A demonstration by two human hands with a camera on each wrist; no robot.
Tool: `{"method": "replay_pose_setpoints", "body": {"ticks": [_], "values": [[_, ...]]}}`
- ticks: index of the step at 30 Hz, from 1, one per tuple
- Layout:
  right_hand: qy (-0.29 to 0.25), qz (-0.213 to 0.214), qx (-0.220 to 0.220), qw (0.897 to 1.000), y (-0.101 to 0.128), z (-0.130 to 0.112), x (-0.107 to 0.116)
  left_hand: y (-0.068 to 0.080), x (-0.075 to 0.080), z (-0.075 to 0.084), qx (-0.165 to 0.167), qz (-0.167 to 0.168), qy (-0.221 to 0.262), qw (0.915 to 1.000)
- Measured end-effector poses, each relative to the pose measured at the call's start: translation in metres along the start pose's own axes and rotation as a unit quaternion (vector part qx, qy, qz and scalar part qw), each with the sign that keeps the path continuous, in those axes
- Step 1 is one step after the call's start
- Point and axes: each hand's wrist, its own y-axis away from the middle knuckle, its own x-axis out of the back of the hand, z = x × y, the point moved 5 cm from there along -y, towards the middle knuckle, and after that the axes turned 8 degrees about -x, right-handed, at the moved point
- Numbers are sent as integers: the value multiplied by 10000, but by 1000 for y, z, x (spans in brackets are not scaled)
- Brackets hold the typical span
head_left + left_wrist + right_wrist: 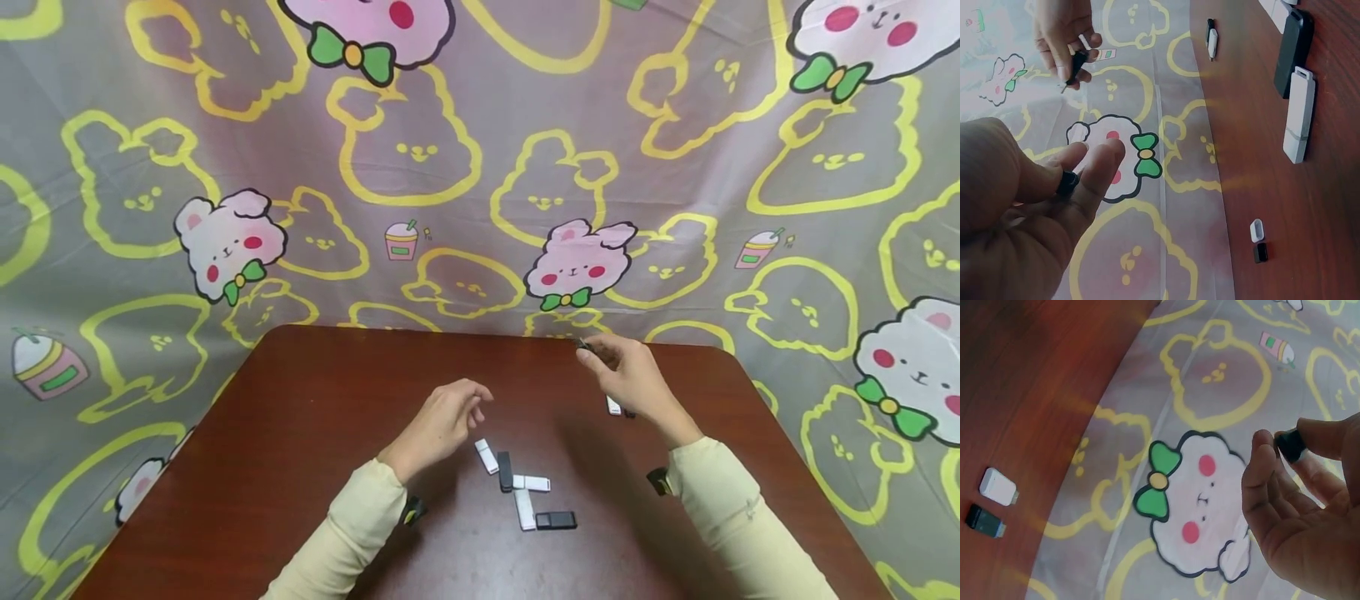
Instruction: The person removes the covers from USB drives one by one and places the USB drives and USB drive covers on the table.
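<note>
Above the brown table, my right hand pinches a small black USB stick, whose end shows between the fingertips in the right wrist view. My left hand hovers over the table's middle. Its thumb and fingers pinch a tiny black cap. Several white and black USB sticks lie in a cluster in front of me, among them a black one and a white one.
A white piece and a black piece lie under my right hand. A loose white cap and a black cap sit near the table edge. A bunny-print cloth hangs behind.
</note>
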Motion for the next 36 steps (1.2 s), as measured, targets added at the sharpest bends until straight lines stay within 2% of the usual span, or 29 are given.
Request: {"method": "replay_pose_setpoints", "body": {"ticks": [4,11,17,22,36], "values": [[-75,88,-283,9995,-4,12,4,0,1,1,-104,87,22,9999],[-27,148,-606,9980,-13,32,9,0,4,1,-193,378,-384,9984],[-112,-43,-1041,9945,-16,49,9,0,2,1,-298,296,-584,9974],[-165,-150,-1360,9905,-16,63,6,-1,-1,1,-255,223,-510,9981],[-87,-191,-1671,9857,-20,87,1,1,-2,-5,-251,242,-510,9981]]}}
